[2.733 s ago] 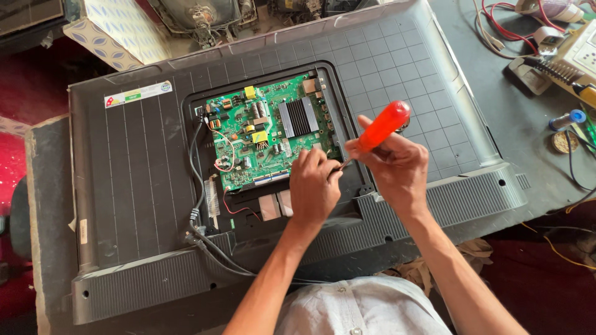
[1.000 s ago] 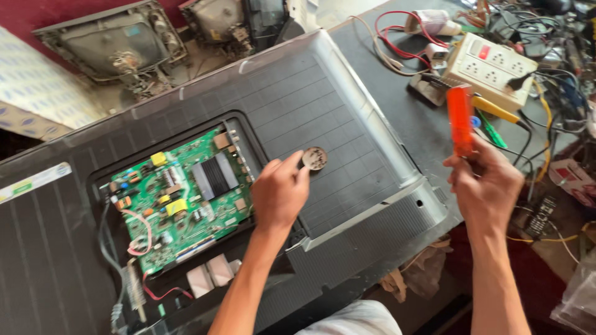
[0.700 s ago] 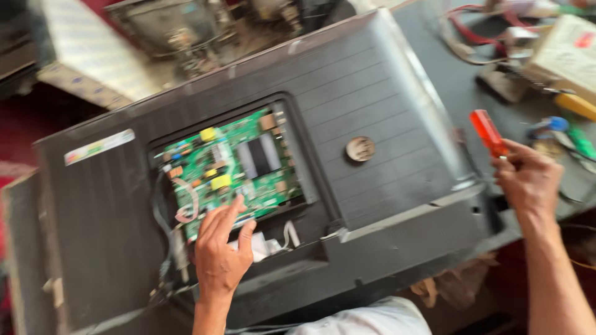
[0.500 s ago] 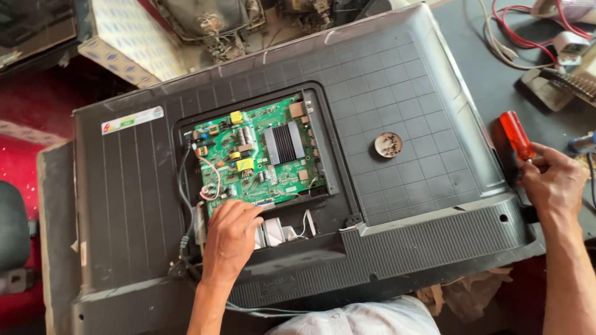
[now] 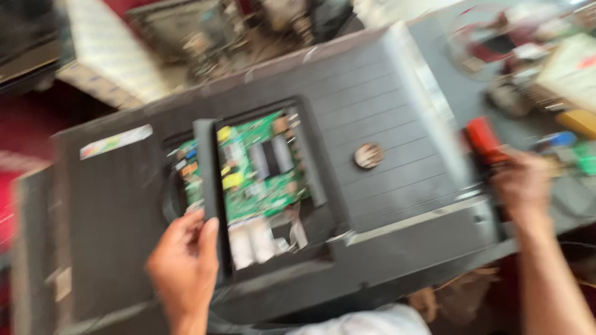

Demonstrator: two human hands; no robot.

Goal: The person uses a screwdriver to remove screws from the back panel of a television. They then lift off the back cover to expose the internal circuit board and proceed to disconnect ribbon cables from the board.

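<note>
A flat television lies face down, its dark grey back cover point(image 5: 385, 111) up. An opening in the cover shows a green circuit board point(image 5: 254, 164). My left hand point(image 5: 183, 263) grips a long dark plastic strip point(image 5: 209, 186) standing across the left part of the opening. My right hand point(image 5: 521, 186) rests at the cover's right edge, closed around a red-handled screwdriver point(image 5: 483, 141). A small round metal lid point(image 5: 368, 155) sits on the cover right of the opening. The frame is blurred.
A white power strip point(image 5: 571, 68) and tangled cables lie on the bench at the upper right, with small coloured tools point(image 5: 574, 139) beside them. Old electronics chassis point(image 5: 205, 37) stand behind the television. A red floor shows at the left.
My left hand has moved from the opening's lower edge to its left side and taken hold of the dark strip. My right hand stays at the right edge with the screwdriver.
</note>
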